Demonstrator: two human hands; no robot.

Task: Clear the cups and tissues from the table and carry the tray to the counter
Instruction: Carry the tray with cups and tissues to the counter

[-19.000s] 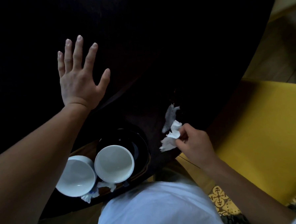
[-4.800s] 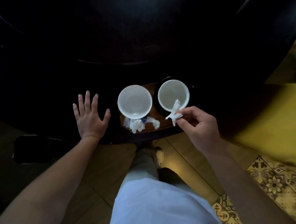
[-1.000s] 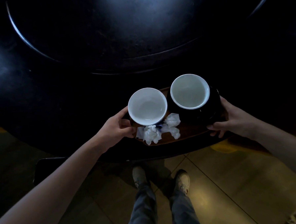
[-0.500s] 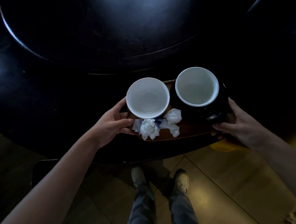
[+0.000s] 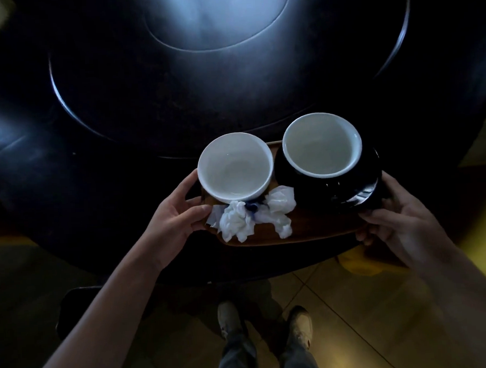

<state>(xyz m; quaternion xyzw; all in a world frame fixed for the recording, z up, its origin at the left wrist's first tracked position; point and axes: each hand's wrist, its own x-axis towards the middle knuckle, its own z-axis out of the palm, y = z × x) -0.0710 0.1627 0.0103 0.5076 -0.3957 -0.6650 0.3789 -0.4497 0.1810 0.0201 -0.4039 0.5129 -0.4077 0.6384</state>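
A wooden tray (image 5: 309,232) is carrying two white cups. The left cup (image 5: 235,167) is sitting directly on the wood; the right cup (image 5: 322,145) is resting on a black saucer (image 5: 357,189). Both are looking empty. Crumpled white tissues (image 5: 252,215) are lying along the tray's near edge, touching the left cup. The left hand (image 5: 173,221) is gripping the tray's left end, thumb on top, fingers curled around it. The right hand (image 5: 398,223) is gripping the right end beside the saucer. The tray is hanging over the near edge of a dark round tabletop (image 5: 175,89). Below, tiled floor (image 5: 370,318) and the person's shoes (image 5: 229,319) are showing.
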